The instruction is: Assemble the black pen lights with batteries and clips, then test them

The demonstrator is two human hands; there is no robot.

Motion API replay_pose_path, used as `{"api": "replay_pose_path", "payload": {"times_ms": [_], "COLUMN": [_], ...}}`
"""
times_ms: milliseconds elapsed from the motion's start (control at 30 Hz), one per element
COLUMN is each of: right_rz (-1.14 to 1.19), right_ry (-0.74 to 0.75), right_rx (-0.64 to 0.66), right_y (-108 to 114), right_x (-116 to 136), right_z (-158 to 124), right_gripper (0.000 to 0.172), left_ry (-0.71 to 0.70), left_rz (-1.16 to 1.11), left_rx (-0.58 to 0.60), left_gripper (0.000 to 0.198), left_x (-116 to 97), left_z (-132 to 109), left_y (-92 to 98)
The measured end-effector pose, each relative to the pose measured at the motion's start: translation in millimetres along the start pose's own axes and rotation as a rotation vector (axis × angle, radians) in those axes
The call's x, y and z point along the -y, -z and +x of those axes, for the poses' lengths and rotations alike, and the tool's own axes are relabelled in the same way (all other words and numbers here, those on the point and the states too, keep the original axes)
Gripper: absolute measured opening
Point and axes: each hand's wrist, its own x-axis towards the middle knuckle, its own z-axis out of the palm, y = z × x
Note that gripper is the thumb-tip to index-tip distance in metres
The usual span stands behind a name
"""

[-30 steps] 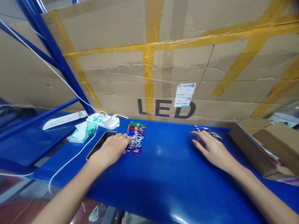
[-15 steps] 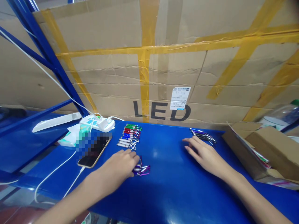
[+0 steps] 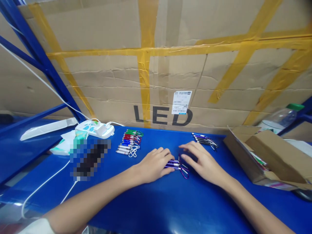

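My left hand point(image 3: 156, 165) is closed on a small bunch of purple keychain flashlights point(image 3: 174, 164), low over the blue tabletop point(image 3: 156, 204). Their purple carabiner clips point(image 3: 185, 174) stick out to the right, toward my right hand point(image 3: 204, 164). That hand is open, its thumb and fingers apart, close beside the clips; I cannot tell whether a fingertip touches them. Left of my left hand lies a row of keychain flashlights point(image 3: 128, 143) in green, red, blue and silver. Beyond my right hand is a smaller group of blue and black keychain flashlights point(image 3: 203, 140).
An open cardboard box point(image 3: 240, 159) stands at the right, a plastic bottle point(image 3: 284, 117) behind it. At the left are a partly blurred-out phone point(image 3: 91, 161), a tissue pack point(image 3: 63, 144) and a white power strip point(image 3: 107, 130) with cables. A large carton point(image 3: 109, 81) walls off the back.
My left hand has moved right, carrying the purple flashlights away from beside the coloured row. My right hand has come slightly left, so both hands are now close together. The view has shifted a little.
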Motion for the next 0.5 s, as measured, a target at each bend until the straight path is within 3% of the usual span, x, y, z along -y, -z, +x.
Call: {"api": "replay_pose_path", "payload": {"times_ms": [167,300,500], "right_rz": [0.017,-0.059,-0.181], "right_ry": [0.06,0.077,0.106], "right_rx": [0.205,0.221,0.224], "right_y": [-6.6,-8.5,-2.9], "right_x": [15.2,9.9,9.0], "right_z": [1.1,0.3,5.8], "right_gripper": [0.044,0.03,0.03], "left_ry": [0.063,0.063,0.065], "left_rz": [-0.243,-0.273,-0.294], "left_rx": [-0.105,-0.109,-0.127], "left_gripper": [0.029,0.027,0.033], "left_x": [13.5,18.2,21.6], "left_z": [-6.0,-5.6,-9.0], "left_y": [-12.0,-14.0,-18.0]}}
